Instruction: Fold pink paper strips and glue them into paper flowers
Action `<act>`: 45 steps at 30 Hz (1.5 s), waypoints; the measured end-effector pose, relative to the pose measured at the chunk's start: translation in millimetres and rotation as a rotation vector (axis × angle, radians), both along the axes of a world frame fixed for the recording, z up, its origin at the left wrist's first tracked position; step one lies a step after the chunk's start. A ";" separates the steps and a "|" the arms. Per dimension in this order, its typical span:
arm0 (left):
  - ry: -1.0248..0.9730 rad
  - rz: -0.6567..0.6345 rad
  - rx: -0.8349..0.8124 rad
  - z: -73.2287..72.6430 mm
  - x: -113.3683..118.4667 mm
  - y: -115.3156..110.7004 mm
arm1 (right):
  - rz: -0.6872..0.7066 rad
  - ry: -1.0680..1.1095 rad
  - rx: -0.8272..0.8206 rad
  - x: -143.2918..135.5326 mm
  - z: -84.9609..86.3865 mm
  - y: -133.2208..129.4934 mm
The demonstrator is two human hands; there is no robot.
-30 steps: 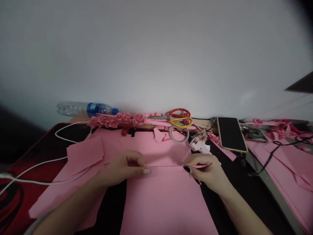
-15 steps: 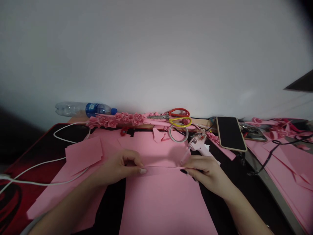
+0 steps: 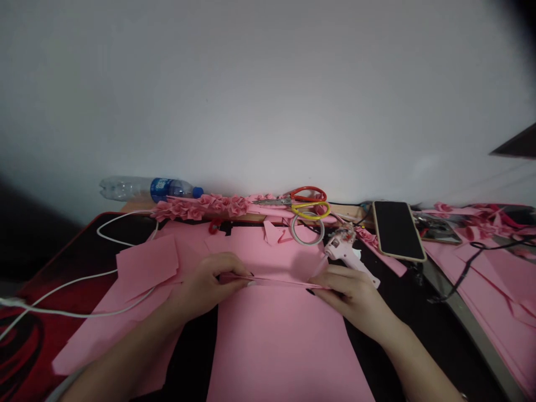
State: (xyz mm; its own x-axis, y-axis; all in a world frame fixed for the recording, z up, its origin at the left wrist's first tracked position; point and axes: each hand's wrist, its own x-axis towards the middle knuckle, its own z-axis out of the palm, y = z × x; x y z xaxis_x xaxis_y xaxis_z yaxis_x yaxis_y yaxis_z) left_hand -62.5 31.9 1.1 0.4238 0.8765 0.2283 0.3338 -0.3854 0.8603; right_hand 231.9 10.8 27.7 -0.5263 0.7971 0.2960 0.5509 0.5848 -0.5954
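Note:
A narrow folded strip of pink paper [image 3: 278,281] stretches between my two hands, seen nearly edge-on. My left hand [image 3: 220,282] pinches its left end between thumb and fingers. At the other end, my right hand [image 3: 349,290] closes on it with thumb and fingertips. Beneath both hands lies a large sheet of pink paper [image 3: 288,346] on the black mat. Just beyond my right hand rests a pink glue gun [image 3: 349,254], its tip pointing toward my fingers.
Scissors [image 3: 307,204] and a tape roll [image 3: 296,237] lie at the back, beside pink paper flowers [image 3: 201,206] and a plastic bottle [image 3: 138,188]. A phone [image 3: 397,230] is at right. Paper squares [image 3: 148,265] and a white cable [image 3: 84,315] lie at left.
The left end of the strip has risen slightly and tilted, and more of its layers show. My left fingers have shifted along it; my right hand stays nearly in place.

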 end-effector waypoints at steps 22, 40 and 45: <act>-0.128 0.169 0.014 -3.5 1.2 3.6 | -0.135 0.044 0.257 -1.9 -5.0 2.9; -0.071 0.121 0.303 1.9 1.9 -1.6 | -0.172 0.013 0.327 2.0 -10.5 7.7; -0.029 0.122 0.219 2.5 2.0 1.7 | -0.189 0.039 0.319 2.8 -10.0 7.2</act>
